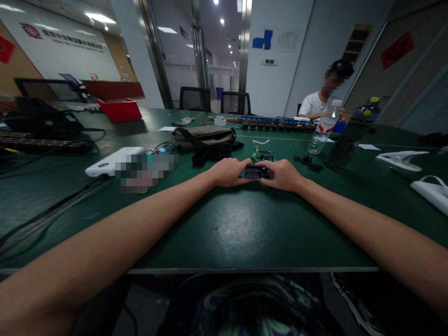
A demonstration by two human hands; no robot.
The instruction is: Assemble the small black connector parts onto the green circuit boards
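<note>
Both of my hands hold a small black plastic case [254, 171] just above the green table. My left hand [231, 171] pinches its left end between thumb and fingers. At the right end, my right hand [282, 175] grips it the same way. The case's open side faces me, and what sits inside is too dark to make out. Right behind my hands lies a pile of green circuit boards [263, 154]. Several black open boxes [212, 155] stand behind my left hand. Small flat black pieces [308, 163] lie beyond my right hand.
A grey-brown bag [205, 137] lies behind the black boxes. To the left are a white device [112, 161] with cables and a red bin [121, 110]. A clear water bottle [324, 128] and a dark bottle [352, 135] stand at right. Another person [320, 100] sits across the table.
</note>
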